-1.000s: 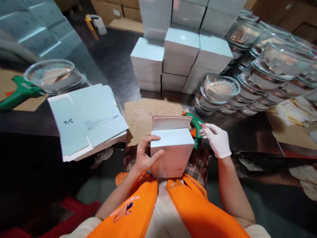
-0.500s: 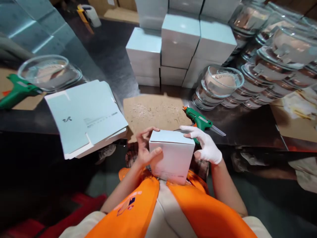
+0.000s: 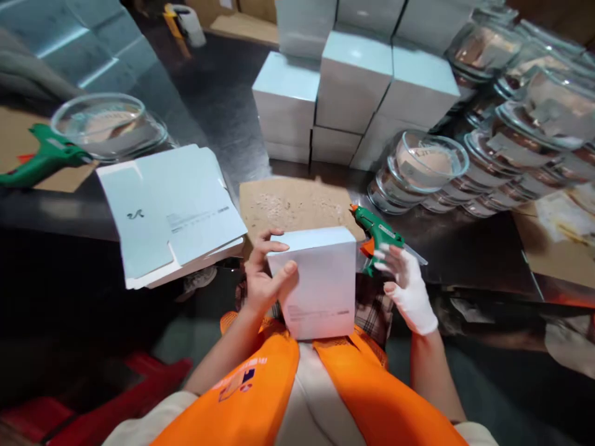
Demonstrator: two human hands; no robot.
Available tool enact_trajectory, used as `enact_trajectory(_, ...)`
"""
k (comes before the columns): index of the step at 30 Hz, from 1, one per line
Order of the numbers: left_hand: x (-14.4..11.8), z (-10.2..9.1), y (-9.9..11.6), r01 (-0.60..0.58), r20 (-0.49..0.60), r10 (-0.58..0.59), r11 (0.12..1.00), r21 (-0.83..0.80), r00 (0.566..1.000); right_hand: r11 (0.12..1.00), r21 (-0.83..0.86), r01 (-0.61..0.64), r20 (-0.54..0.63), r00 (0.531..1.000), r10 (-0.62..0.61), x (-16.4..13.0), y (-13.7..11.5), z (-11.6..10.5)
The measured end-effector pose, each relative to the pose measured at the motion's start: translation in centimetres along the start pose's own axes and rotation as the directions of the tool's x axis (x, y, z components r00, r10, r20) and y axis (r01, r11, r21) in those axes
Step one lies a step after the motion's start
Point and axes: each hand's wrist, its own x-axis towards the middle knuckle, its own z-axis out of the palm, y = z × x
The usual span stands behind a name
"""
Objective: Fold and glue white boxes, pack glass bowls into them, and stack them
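A white cardboard box (image 3: 320, 279) with small print low on its near face is held against my front. My bare left hand (image 3: 266, 272) grips it at its left side, thumb on the near face and fingers over the top edge. Off to the right of the box, my right hand (image 3: 409, 288) in a white fingertip-less glove is apart from it, fingers spread and slightly blurred. Just beyond those fingers lies a green glue gun (image 3: 379, 232) with an orange nozzle and trigger. Its handle is partly behind the fingertips.
Flat white box blanks (image 3: 171, 210) are stacked at left, beside glass bowls (image 3: 102, 124) and another green glue gun (image 3: 51, 155). A stained cardboard sheet (image 3: 292, 201) lies mid-table. White boxes (image 3: 356, 80) are piled behind, and stacked glass bowls (image 3: 502, 142) fill the right.
My right hand has come off the box and moved right, to the glue gun's handle. The box has tipped so its near face shows more; my left hand still holds it.
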Motion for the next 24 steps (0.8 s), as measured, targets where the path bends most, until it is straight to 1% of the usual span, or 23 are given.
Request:
enact_trajectory(1, 0.3, -0.1, 0.1, 0.016, -0.057, -0.015, 1.0, 0.005, 0.998, 0.991, -0.006, -0.134, 0.048, 0.99, 0.134, -1.0, 0.5, -0.3)
enact_trajectory(2, 0.6, -0.2, 0.1, 0.027, -0.113, -0.027, 1.0, 0.002, 0.993, 0.963, -0.029, -0.266, 0.165, 0.949, 0.267, -1.9, 0.9, -0.2)
enact_trajectory(3, 0.7, 0.0, 0.0, 0.033, -0.168, -0.035, 0.999, -0.014, 0.985, 0.926, -0.061, -0.372, 0.301, 0.878, 0.373, -2.8, 1.1, 0.1)
enact_trajectory(4, 0.7, 0.3, 0.0, 0.037, -0.215, -0.046, 0.998, -0.045, 0.976, 0.898, -0.082, -0.431, 0.387, 0.817, 0.427, -3.5, 1.3, 0.6)
enact_trajectory(5, 0.7, 0.7, -0.1, 0.04, -0.247, -0.06, 0.996, -0.084, 0.967, 0.888, -0.078, -0.452, 0.402, 0.801, 0.443, -3.9, 1.3, 1.2)
enact_trajectory(6, 0.5, 1.0, -0.1, 0.045, -0.261, -0.076, 0.991, -0.123, 0.962, 0.899, -0.052, -0.435, 0.321, 0.845, 0.427, -4.1, 1.2, 1.7)
enact_trajectory(7, 0.3, 1.3, 0.0, 0.048, -0.249, -0.083, 0.988, -0.143, 0.965, 0.925, -0.024, -0.379, 0.151, 0.913, 0.378, -4.1, 1.0, 2.0)
enact_trajectory(8, 0.1, 1.3, 0.2, 0.054, -0.207, -0.078, 0.991, -0.122, 0.975, 0.953, -0.013, -0.303, -0.061, 0.952, 0.301, -3.8, 0.5, 2.0)
enact_trajectory(9, 0.0, 1.1, 0.6, 0.036, -0.159, -0.043, 0.998, -0.045, 0.986, 0.972, -0.022, -0.234, -0.256, 0.941, 0.22, -3.3, 0.0, 1.5)
enact_trajectory(10, 0.0, 0.7, 1.2, -0.019, -0.104, 0.027, 0.997, 0.075, 0.994, 0.981, -0.053, -0.184, -0.378, 0.914, 0.151, -2.8, -0.8, 0.8)
enact_trajectory(11, 0.2, 0.1, 1.9, -0.102, -0.03, 0.111, 0.973, 0.208, 0.993, 0.984, -0.102, -0.149, -0.407, 0.908, 0.095, -2.3, -1.6, 0.0)
enact_trajectory(12, 0.5, -0.4, 2.7, -0.196, 0.067, 0.184, 0.926, 0.323, 0.981, 0.979, -0.169, -0.115, -0.344, 0.937, 0.051, -1.7, -2.6, -0.7)
enact_trajectory(14, 1.4, -1.2, 4.4, -0.361, 0.298, 0.246, 0.824, 0.437, 0.922, 0.948, -0.318, 0.028, -0.02, 0.999, -0.036, -0.5, -4.5, -1.4)
enact_trajectory(15, 1.8, -1.3, 5.0, -0.417, 0.413, 0.23, 0.791, 0.448, 0.881, 0.916, -0.369, 0.158, 0.178, 0.979, -0.097, 0.2, -5.3, -1.4)
enact_trajectory(16, 2.1, -1.3, 5.4, -0.448, 0.522, 0.18, 0.772, 0.45, 0.834, 0.877, -0.374, 0.303, 0.361, 0.918, -0.164, 1.1, -6.0, -1.1)
enact_trajectory(17, 2.2, -1.2, 5.6, -0.462, 0.606, 0.119, 0.764, 0.45, 0.787, 0.839, -0.337, 0.427, 0.485, 0.843, -0.234, 2.2, -6.4, -1.0)
enact_trajectory(18, 2.3, -1.1, 5.5, -0.455, 0.663, 0.054, 0.768, 0.45, 0.746, 0.806, -0.297, 0.512, 0.534, 0.789, -0.304, 3.5, -6.7, -1.1)
enact_trajectory(19, 2.2, -1.1, 5.1, -0.419, 0.693, -0.015, 0.787, 0.452, 0.721, 0.775, -0.292, 0.56, 0.502, 0.779, -0.375, 5.1, -6.8, -1.6)
enact_trajectory(20, 2.0, -1.2, 4.6, -0.348, 0.693, -0.085, 0.818, 0.459, 0.716, 0.74, -0.34, 0.58, 0.4, 0.802, -0.444, 7.1, -6.7, -2.6)
enact_trajectory(21, 1.7, -1.5, 3.9, -0.239, 0.656, -0.154, 0.851, 0.468, 0.739, 0.707, -0.432, 0.56, 0.253, 0.828, -0.501, 9.3, -6.6, -4.2)
enact_trajectory(22, 1.4, -1.8, 3.1, -0.091, 0.58, -0.225, 0.88, 0.466, 0.783, 0.657, -0.569, 0.494, 0.063, 0.823, -0.564, 11.7, -6.5, -6.3)
enact_trajectory(23, 1.1, -2.0, 2.2, 0.09, 0.463, -0.301, 0.901, 0.424, 0.834, 0.56, -0.705, 0.435, -0.015, 0.78, -0.625, 14.0, -6.3, -8.5)
enact_trajectory(24, 1.0, -2.1, 1.3, 0.268, 0.33, -0.38, 0.903, 0.337, 0.864, 0.457, -0.799, 0.391, 0.017, 0.774, -0.633, 16.2, -6.1, -10.8)
